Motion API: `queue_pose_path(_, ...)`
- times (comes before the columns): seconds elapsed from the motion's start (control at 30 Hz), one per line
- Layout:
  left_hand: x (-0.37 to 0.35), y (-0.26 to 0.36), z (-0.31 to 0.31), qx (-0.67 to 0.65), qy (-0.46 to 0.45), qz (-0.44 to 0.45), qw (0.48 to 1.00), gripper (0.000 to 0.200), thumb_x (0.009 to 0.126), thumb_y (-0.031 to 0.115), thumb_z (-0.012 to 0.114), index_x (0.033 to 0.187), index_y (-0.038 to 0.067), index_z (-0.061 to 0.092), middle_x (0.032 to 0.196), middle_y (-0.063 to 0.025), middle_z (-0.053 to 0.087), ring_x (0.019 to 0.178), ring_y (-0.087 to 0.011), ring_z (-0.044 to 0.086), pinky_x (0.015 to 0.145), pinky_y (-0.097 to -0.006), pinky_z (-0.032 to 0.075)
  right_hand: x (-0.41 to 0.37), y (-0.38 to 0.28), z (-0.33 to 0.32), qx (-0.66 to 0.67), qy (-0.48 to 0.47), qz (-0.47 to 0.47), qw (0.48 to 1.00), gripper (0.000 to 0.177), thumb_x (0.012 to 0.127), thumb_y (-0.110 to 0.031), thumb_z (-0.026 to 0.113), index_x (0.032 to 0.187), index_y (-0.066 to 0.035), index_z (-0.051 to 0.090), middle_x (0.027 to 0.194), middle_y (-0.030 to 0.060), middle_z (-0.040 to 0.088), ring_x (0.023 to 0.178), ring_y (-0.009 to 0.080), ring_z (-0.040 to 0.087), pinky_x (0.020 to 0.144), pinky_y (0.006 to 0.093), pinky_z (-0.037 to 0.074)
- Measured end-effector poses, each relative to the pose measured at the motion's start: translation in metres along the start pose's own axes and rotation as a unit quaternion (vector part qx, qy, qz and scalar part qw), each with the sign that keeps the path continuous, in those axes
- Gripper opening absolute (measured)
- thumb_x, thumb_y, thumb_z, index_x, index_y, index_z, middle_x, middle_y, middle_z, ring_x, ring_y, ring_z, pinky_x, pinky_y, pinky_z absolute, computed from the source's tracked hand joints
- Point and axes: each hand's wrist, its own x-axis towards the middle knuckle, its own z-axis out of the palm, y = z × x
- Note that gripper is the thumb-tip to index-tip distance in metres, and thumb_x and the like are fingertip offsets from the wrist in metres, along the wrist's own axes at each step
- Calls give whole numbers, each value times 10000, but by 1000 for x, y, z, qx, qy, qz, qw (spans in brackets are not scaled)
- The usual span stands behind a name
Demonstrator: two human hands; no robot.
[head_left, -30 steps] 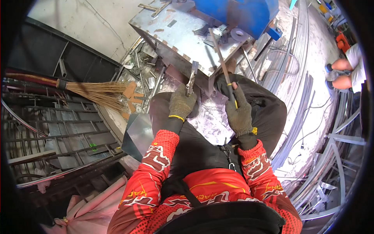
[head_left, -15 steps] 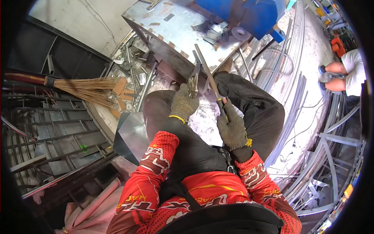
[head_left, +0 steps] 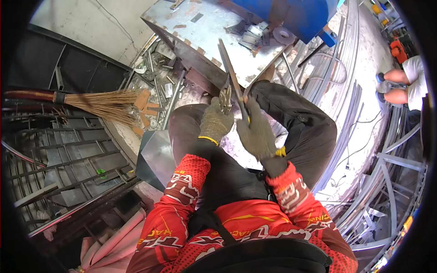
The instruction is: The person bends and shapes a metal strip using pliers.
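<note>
In the head view my gloved left hand (head_left: 215, 120) is closed around a pair of locking pliers (head_left: 225, 98), whose metal jaws point away from me between my knees. My right hand (head_left: 257, 133), in a matching grey glove, grips a long flat file (head_left: 231, 68) by its handle end. The file slants up and to the left, its blade running close beside the pliers' jaws and overlapping the front of the metal table (head_left: 205, 38) in this view. Whatever the jaws clamp is mostly hidden behind the file.
A straw broom (head_left: 98, 101) lies at left, near metal offcuts (head_left: 166, 91) on the floor. Small metal pieces (head_left: 255, 35) and a round disc (head_left: 283, 35) rest on the table beside a blue machine (head_left: 291, 13). Long metal bars (head_left: 339, 150) line the right; another person's legs (head_left: 396, 86) show there.
My right hand has pushed forward and to the left, carrying the file further past the pliers. My left hand and the pliers stay almost in place.
</note>
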Motion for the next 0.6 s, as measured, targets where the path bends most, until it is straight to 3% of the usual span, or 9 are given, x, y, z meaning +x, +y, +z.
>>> queue_pose_path(0.1, -4, 8, -7, 11, -9, 1, 1000, 457, 843, 242, 699, 1214, 73, 492, 1064, -319, 682, 1047, -540, 639, 888, -621, 510, -52, 9, -7, 13, -20, 30, 999, 661, 958, -245, 590, 1567, -127, 360, 1029, 291, 715, 826, 520, 692, 695, 598, 542)
queue_pose_path(0.13, -2, 6, -3, 15, 0, 2, 1000, 476, 837, 244, 707, 1218, 70, 482, 1072, -323, 677, 1044, -546, 635, 884, -622, 509, -56, 12, -1, 2, 35, -21, 999, 663, 951, -243, 601, 1562, -135, 368, 939, 297, 714, 778, 515, 691, 672, 609, 532)
queue_pose_path(0.23, 1, -10, 8, 11, 6, 24, 1000, 491, 833, 257, 718, 1218, 69, 479, 1071, -324, 677, 1034, -547, 637, 875, -623, 514, -26, 8, 1, -16, 10, 15, 1000, 658, 958, -246, 598, 1563, -129, 367, 966, 297, 711, 813, 507, 693, 679, 599, 537)
queue_pose_path(0.37, -2, -2, 1, 35, 27, 37, 998, 501, 824, 252, 723, 1221, 67, 478, 1066, -321, 679, 1023, -541, 644, 869, -623, 520, 20, -3, -9, 30, -6, 21, 999, 646, 982, -246, 581, 1568, -115, 344, 1086, 341, 682, 970, 531, 666, 781, 605, 533)
queue_pose_path(0.4, -2, 1, -1, 45, 3, 11, 999, 498, 822, 242, 724, 1215, 65, 475, 1071, -318, 676, 1022, -537, 644, 872, -625, 517, 8, -6, -14, 68, -12, 39, 997, 610, 936, -182, 574, 1495, -14, 395, 1328, 336, 613, 1212, 511, 618, 972, 516, 518)
queue_pose_path(0.43, 1, 3, -2, 42, 6, 11, 999, 498, 822, 242, 724, 1215, 65, 475, 1071, -318, 676, 1022, -537, 644, 872, -625, 517, -9, 3, -15, 65, -13, 36, 997, 610, 936, -182, 574, 1495, -14, 395, 1328, 336, 613, 1212, 511, 618, 972, 516, 518)
queue_pose_path(0.5, -3, 2, -2, 38, 1, 15, 999, 496, 823, 237, 729, 1210, 67, 470, 1066, -313, 677, 1019, -537, 645, 867, -627, 515, -42, 21, -13, 30, -16, 20, 999, 659, 977, -234, 571, 1575, -101, 328, 1254, 346, 637, 989, 556, 658, 794, 591, 540)
queue_pose_path(0.6, -6, -8, 7, 25, 10, 32, 999, 460, 825, 221, 723, 1184, 68, 479, 1064, -312, 675, 1026, -533, 644, 863, -624, 515, -40, 21, -6, 32, -13, 34, 999, 670, 969, -274, 562, 1573, -108, 326, 1158, 349, 665, 933, 564, 663, 789, 624, 533)
